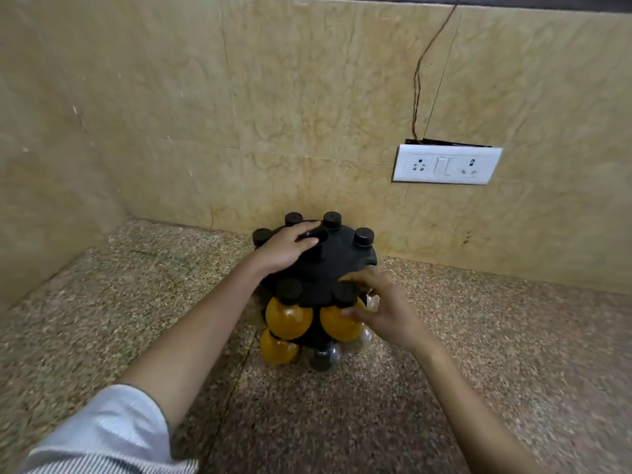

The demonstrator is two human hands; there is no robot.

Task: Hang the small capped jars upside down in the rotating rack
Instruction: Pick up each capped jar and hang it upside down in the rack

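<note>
While the speckled granite counter (478, 354) lies bare around it, the black rotating rack (325, 268) stands near the back corner, close against the marbled tan wall tiles (273, 97). A white switch-and-socket plate (446, 164) sits on the wall at about one o'clock from the rack, well apart from it, with a thin dark wire (419, 73) rising from its top edge. A pale striped sleeve (113, 429) shows at the lower left.

Black jar caps (332, 219) poke up through the rack's top disc around its rim, from nine o'clock round to two o'clock, with two more at the near edge. Below those near caps hang two orange-filled jars, one at six o'clock (289, 318) and one at five o'clock (338, 323); a third orange jar (277, 347) and some clear jars (362, 340) hang on a lower tier.

The left hand (285, 251) lies spread and flat on the disc at about ten o'clock, fingers by the centre hollow, pressing the rack and holding no jar. The right hand (383, 309) is at the rack's four o'clock edge, fingers loosely curled around the five o'clock orange jar, thumb near its cap; whether it truly clasps the jar or only touches it cannot be told, as the hand is blurred.
</note>
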